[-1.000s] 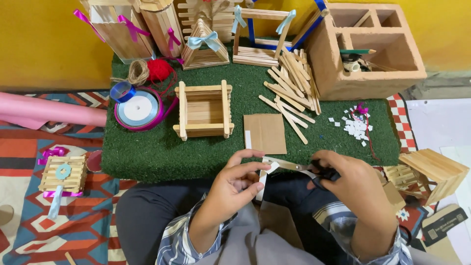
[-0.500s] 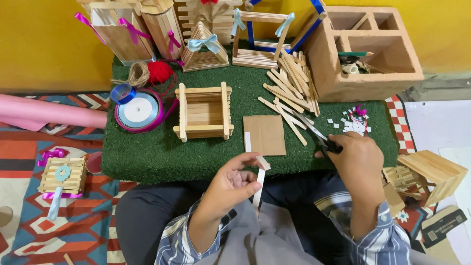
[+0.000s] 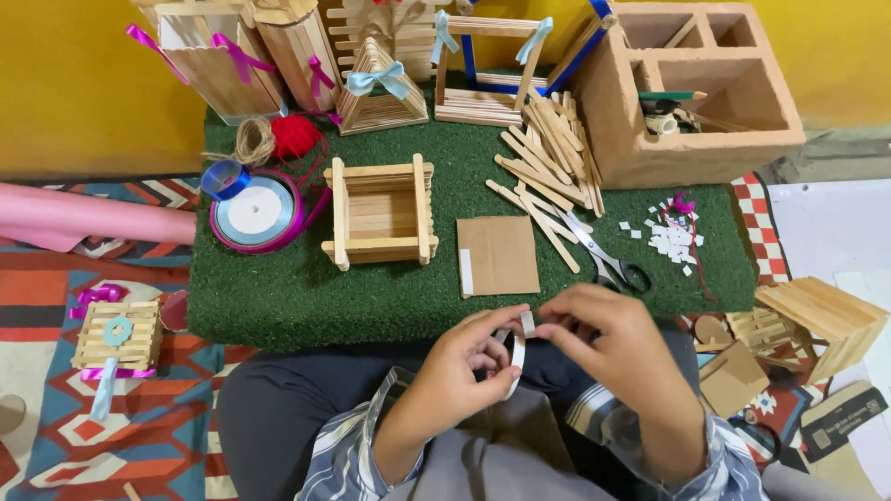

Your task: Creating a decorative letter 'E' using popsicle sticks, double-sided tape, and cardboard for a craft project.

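Pinching a thin white tape strip [image 3: 518, 348] between left hand [image 3: 469, 357] and right hand [image 3: 608, 339]: light, floppy, probably sticky, best gripped at its ends.

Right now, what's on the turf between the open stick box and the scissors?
Head view: a brown cardboard square lies flat between the stick box and scissors, beside loose craft sticks.
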